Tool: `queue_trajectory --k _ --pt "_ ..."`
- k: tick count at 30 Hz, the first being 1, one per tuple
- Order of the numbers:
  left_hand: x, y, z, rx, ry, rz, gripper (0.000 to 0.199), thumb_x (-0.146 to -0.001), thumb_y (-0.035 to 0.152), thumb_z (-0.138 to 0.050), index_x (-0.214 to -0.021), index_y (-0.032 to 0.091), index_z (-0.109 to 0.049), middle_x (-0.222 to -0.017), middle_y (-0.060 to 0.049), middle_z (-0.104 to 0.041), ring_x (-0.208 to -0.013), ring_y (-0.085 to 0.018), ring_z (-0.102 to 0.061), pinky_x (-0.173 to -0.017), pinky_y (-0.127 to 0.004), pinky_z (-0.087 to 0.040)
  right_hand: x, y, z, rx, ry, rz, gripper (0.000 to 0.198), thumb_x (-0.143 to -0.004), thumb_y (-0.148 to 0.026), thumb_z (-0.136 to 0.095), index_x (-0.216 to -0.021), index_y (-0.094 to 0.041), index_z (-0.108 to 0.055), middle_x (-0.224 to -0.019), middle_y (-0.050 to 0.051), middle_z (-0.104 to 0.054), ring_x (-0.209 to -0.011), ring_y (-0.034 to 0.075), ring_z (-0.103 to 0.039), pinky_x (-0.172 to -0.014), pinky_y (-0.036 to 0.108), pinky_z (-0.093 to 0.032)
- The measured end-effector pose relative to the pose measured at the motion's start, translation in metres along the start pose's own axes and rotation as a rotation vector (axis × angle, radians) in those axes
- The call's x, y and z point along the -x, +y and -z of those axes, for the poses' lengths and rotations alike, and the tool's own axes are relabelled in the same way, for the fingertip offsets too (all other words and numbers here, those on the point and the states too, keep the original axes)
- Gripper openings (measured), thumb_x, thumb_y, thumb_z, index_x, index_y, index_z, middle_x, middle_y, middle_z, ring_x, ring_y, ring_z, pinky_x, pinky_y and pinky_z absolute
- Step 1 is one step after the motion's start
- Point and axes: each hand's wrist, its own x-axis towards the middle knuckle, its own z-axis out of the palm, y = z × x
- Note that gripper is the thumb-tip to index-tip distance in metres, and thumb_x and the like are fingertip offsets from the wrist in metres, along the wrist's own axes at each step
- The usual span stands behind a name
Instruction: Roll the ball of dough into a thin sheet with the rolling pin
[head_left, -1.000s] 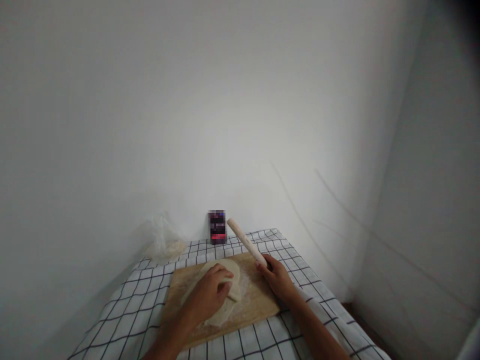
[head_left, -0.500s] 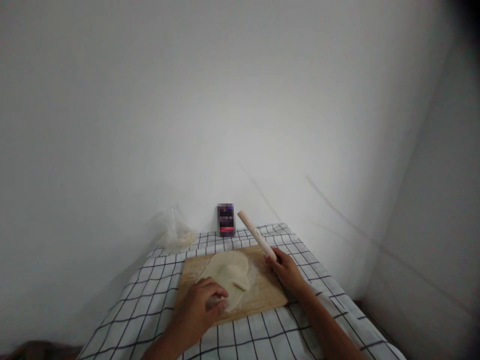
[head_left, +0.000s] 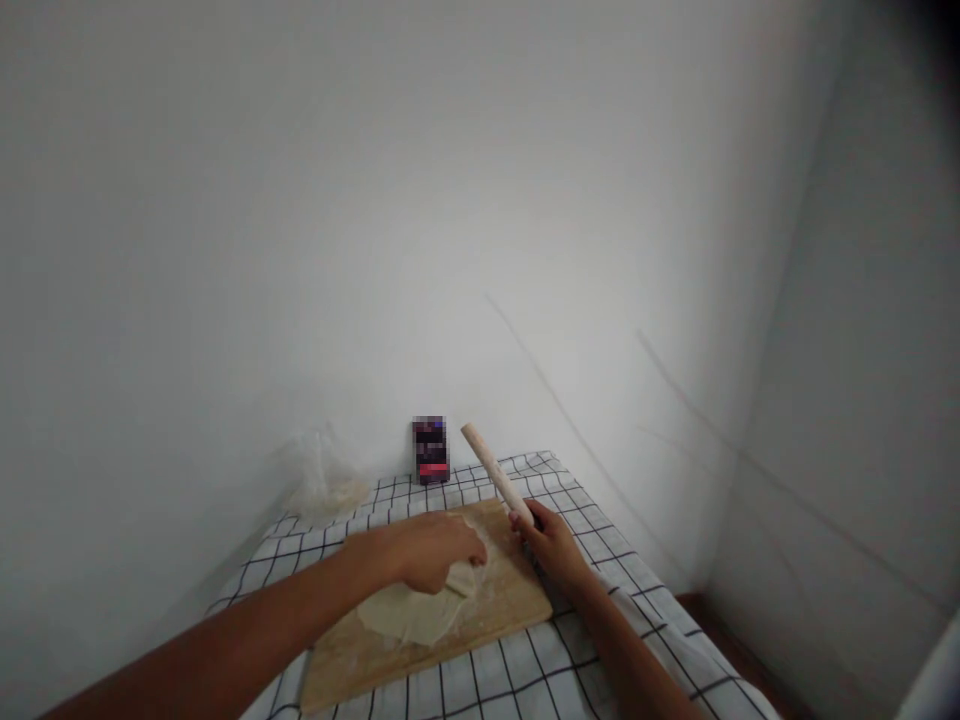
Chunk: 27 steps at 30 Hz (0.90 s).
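Dough sheet is spread on a wooden board at lower centre of the frame; probably soft and easily torn, it is best lifted by a broad edge. It is partly covered by the curled left hand, grip unclear; a rolling pin is clasped by the right hand.

The dough lay on the board as a pale, flat sheet with an uneven outline, partly hidden behind the left hand, a short crease showing near its right edge. The pin, a slim stick of pale wood, slanted, its near end in the right hand, its far end up and leftward.
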Motion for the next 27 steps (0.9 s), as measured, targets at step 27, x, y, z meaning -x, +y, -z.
queue_trajectory --k 27 --pt "0.069 -0.012 0.089 -0.208 -0.222 0.324 0.023 -0.069 0.037 -0.085 -0.088 0.026 -0.079 -0.082 -0.003 -0.076 -0.074 -0.026 -0.069 -0.065 -0.032 -0.046 0.002 0.005 0.004 -0.024 -0.014 -0.002 0.04 -0.091 -0.056 -0.057 -0.095 -0.018 -0.069 -0.074 0.001 -0.064 -0.067 0.018 -0.057 -0.061 0.029 -0.044"
